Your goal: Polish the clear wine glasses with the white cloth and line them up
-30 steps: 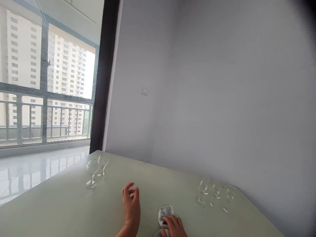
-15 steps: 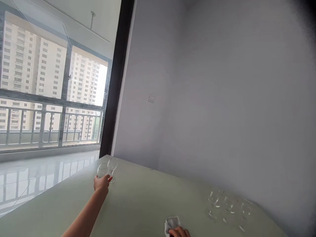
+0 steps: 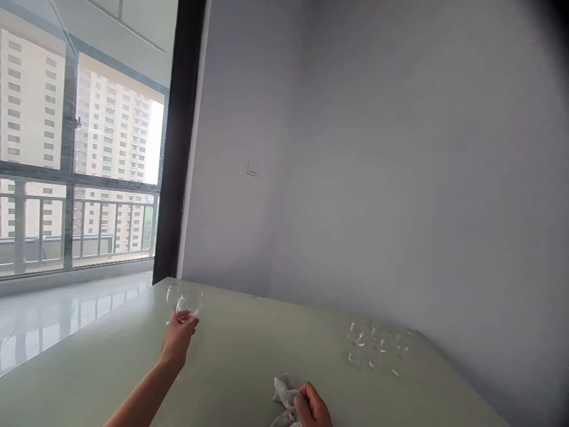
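My left hand (image 3: 179, 338) is closed on a stemmed wine glass (image 3: 190, 301) at the far left corner of the pale green table (image 3: 240, 350). Just behind it and to the left is a second wine glass (image 3: 176, 292), its lower part hidden by my hand. Near the bottom edge, my right hand (image 3: 313, 406) pinches a crumpled grey-white cloth (image 3: 287, 394). The bottom of the cloth runs out of view.
Several stemmed glasses (image 3: 377, 343) stand on the right part of the table, near the grey wall (image 3: 400, 178). Beyond the table's left edge are a glossy floor (image 3: 80, 302) and large windows with a railing.
The view has shifted right. My left hand now has a glass raised in front of the other one. My right hand has come further into view, and the cloth is more bunched.
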Action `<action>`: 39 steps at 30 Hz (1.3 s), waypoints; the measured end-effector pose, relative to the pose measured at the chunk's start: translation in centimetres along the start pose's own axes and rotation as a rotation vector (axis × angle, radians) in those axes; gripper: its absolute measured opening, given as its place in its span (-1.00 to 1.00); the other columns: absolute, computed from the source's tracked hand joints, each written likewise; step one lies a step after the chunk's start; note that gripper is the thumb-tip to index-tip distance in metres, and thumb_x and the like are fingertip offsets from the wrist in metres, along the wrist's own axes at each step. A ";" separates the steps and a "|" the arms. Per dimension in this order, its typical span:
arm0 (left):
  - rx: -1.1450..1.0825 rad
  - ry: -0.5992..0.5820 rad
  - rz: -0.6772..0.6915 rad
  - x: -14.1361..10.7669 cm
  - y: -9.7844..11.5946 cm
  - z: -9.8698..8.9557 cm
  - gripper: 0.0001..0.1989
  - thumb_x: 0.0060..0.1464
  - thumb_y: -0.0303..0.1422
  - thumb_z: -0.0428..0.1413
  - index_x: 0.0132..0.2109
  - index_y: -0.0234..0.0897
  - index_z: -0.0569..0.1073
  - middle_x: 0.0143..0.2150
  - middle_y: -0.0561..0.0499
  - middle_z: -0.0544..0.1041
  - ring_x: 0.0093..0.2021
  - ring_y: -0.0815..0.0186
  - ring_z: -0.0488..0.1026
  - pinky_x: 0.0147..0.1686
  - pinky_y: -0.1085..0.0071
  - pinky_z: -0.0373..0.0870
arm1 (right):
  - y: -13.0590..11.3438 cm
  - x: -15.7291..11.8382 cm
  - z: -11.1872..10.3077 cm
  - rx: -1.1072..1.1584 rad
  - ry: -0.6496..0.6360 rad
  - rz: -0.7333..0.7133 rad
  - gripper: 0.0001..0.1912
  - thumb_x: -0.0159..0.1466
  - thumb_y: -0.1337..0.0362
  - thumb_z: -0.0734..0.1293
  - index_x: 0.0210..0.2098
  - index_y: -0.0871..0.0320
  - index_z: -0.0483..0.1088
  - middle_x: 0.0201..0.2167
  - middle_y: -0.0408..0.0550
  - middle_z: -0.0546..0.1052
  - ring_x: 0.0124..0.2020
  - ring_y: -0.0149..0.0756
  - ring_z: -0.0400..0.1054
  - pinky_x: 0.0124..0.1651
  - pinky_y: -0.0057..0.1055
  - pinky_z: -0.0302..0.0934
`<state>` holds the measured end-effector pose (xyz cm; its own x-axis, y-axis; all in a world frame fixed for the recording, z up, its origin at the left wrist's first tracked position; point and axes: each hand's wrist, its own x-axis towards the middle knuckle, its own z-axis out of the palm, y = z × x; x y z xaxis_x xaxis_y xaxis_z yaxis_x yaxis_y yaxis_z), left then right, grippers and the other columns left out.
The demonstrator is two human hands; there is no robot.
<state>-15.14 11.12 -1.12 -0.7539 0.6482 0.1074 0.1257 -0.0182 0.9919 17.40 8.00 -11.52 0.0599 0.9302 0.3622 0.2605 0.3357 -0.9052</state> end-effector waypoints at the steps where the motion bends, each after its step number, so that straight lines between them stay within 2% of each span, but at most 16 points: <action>1: 0.034 -0.086 0.034 -1.3 0.2 0.9 -0.79 -0.06 -0.38 0.13 -0.22 -0.30 0.35 -0.48 0.15 0.41 -0.60 0.44 0.32 -0.54 0.46 0.28 | -0.6 0.2 -0.5 0.105 -0.019 0.067 -0.69 0.07 0.05 0.24 -0.64 0.06 0.11 -0.72 -0.26 0.20 -0.63 -0.34 0.16 -0.52 -0.45 0.09; 4: 0.137 -0.331 0.144 -5.7 0.6 3.6 -0.77 -0.12 -0.30 0.13 -0.26 -0.22 0.35 -0.50 0.17 0.44 -0.66 0.41 0.31 -0.55 0.44 0.25 | -2.5 0.8 -2.0 0.311 0.015 0.219 -0.67 0.10 0.01 0.21 -0.62 0.05 0.07 -0.69 -0.24 0.22 -0.61 -0.33 0.18 -0.50 -0.42 0.17; 6: 0.223 -0.447 0.198 -8.6 0.7 5.0 -0.77 -0.12 -0.21 0.11 -0.28 -0.18 0.36 -0.48 0.15 0.48 -0.65 0.38 0.34 -0.54 0.43 0.23 | -3.6 1.1 -3.0 0.527 0.043 0.358 -0.67 0.09 0.02 0.25 -0.60 0.05 0.09 -0.67 -0.22 0.25 -0.61 -0.33 0.20 -0.52 -0.41 0.18; 8: 0.316 -0.508 0.248 -10.9 0.7 6.0 -0.79 -0.12 -0.19 0.10 -0.30 -0.15 0.38 -0.49 0.13 0.49 -0.57 0.32 0.39 -0.53 0.45 0.19 | -4.2 1.3 -3.9 0.744 0.057 0.450 -0.66 0.05 0.07 0.33 -0.59 0.05 0.09 -0.67 -0.24 0.25 -0.62 -0.35 0.18 -0.54 -0.42 0.16; 11: 0.433 -0.542 0.326 -13.3 0.2 6.8 -0.82 -0.07 -0.22 0.04 -0.26 -0.12 0.38 -0.56 0.13 0.45 -0.52 0.27 0.39 -0.54 0.46 0.10 | -4.4 1.8 -5.1 0.876 0.100 0.442 -0.64 0.00 0.21 0.39 -0.60 0.07 0.05 -0.70 -0.33 0.19 -0.66 -0.44 0.11 -0.56 -0.48 0.10; 13: 0.541 -0.557 0.381 -14.1 -0.4 6.9 -0.78 0.02 -0.23 -0.04 -0.17 -0.13 0.34 -0.55 0.12 0.45 -0.52 0.28 0.39 -0.53 0.47 0.08 | -4.4 2.3 -5.8 0.886 0.134 0.410 -0.67 -0.03 0.30 0.39 -0.59 0.08 0.08 -0.70 -0.36 0.21 -0.65 -0.47 0.10 -0.56 -0.52 0.08; 15: 0.663 -0.584 0.426 -14.4 -0.9 6.7 -0.76 0.08 -0.25 -0.12 -0.10 -0.14 0.29 -0.50 0.10 0.48 -0.49 0.30 0.40 -0.51 0.48 0.11 | -4.6 2.7 -6.3 0.877 0.113 0.365 -0.77 -0.05 0.37 0.38 -0.49 0.07 0.21 -0.63 -0.34 0.33 -0.61 -0.45 0.18 -0.51 -0.52 0.11; 17: 0.750 -0.601 0.455 -14.5 -1.4 6.3 -0.75 0.11 -0.25 -0.15 -0.08 -0.14 0.27 -0.46 0.08 0.50 -0.46 0.31 0.42 -0.49 0.49 0.13 | -5.0 2.9 -6.6 0.878 0.066 0.333 -0.64 -0.06 0.41 0.36 -0.26 0.05 0.30 -0.48 -0.29 0.46 -0.53 -0.41 0.26 -0.44 -0.48 0.17; 19: 0.769 -0.601 0.463 -14.4 -1.6 6.0 -0.74 0.12 -0.24 -0.17 -0.08 -0.14 0.26 -0.43 0.07 0.51 -0.43 0.30 0.44 -0.48 0.49 0.15 | -5.5 2.9 -6.7 0.893 0.025 0.327 -0.52 -0.05 0.41 0.36 -0.11 0.06 0.31 -0.38 -0.22 0.51 -0.45 -0.36 0.33 -0.36 -0.44 0.21; 24: 0.750 -0.590 0.483 -14.3 -1.5 5.6 -0.76 0.13 -0.25 -0.17 -0.08 -0.12 0.26 -0.32 0.05 0.55 -0.36 0.28 0.47 -0.44 0.47 0.18 | -5.6 2.5 -6.2 0.847 0.030 0.402 -0.76 0.03 0.20 0.38 -0.29 0.10 0.42 -0.42 -0.15 0.54 -0.37 -0.25 0.39 -0.39 -0.44 0.22; 27: 0.748 -0.582 0.531 -14.5 -1.3 5.5 -0.76 0.13 -0.28 -0.15 -0.06 -0.13 0.25 -0.24 0.04 0.56 -0.32 0.27 0.48 -0.39 0.45 0.21 | -5.3 2.4 -6.0 0.647 0.106 0.453 -0.69 -0.03 0.04 0.39 -0.38 0.12 0.43 -0.44 -0.09 0.53 -0.37 -0.18 0.39 -0.39 -0.39 0.24; 31: 0.751 -0.571 0.624 -14.6 -1.2 5.4 -0.76 0.14 -0.31 -0.15 -0.05 -0.15 0.26 -0.25 0.01 0.56 -0.25 0.26 0.49 -0.34 0.43 0.23 | -5.9 2.1 -5.9 0.324 0.199 0.342 -0.65 -0.04 0.00 0.37 -0.40 0.14 0.40 -0.49 -0.11 0.48 -0.37 -0.19 0.35 -0.32 -0.40 0.24; 35: 0.712 -0.577 0.706 -14.9 -1.7 5.5 -0.77 0.14 -0.35 -0.14 -0.05 -0.14 0.26 -0.18 0.02 0.56 -0.16 0.28 0.47 -0.27 0.41 0.26 | -7.1 0.8 -4.3 0.060 0.312 0.057 -0.75 0.05 0.13 0.30 -0.31 0.11 0.34 -0.43 -0.14 0.46 -0.39 -0.27 0.33 -0.29 -0.44 0.22; 37: 0.705 -0.606 0.730 -15.1 -1.8 5.6 -0.77 0.13 -0.36 -0.11 -0.05 -0.13 0.27 -0.13 0.03 0.55 -0.14 0.27 0.46 -0.24 0.39 0.28 | -7.5 -0.3 -2.8 -0.009 0.239 -0.066 -0.84 0.05 0.23 0.28 -0.35 0.10 0.35 -0.45 -0.15 0.45 -0.41 -0.29 0.33 -0.28 -0.46 0.22; 39: 0.709 -0.635 0.744 -15.3 -1.8 5.6 -0.75 0.11 -0.39 -0.10 -0.05 -0.16 0.28 -0.10 0.02 0.54 -0.12 0.27 0.45 -0.21 0.38 0.29 | -7.4 -1.4 -1.1 0.006 0.078 -0.175 -0.81 0.04 0.26 0.26 -0.34 0.12 0.41 -0.38 -0.07 0.50 -0.30 -0.24 0.37 -0.18 -0.45 0.23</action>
<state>-0.19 5.50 -4.95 0.0796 0.9190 0.3862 0.8703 -0.2530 0.4226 16.49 4.05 -5.03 0.0889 0.8430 0.5305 0.2682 0.4927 -0.8279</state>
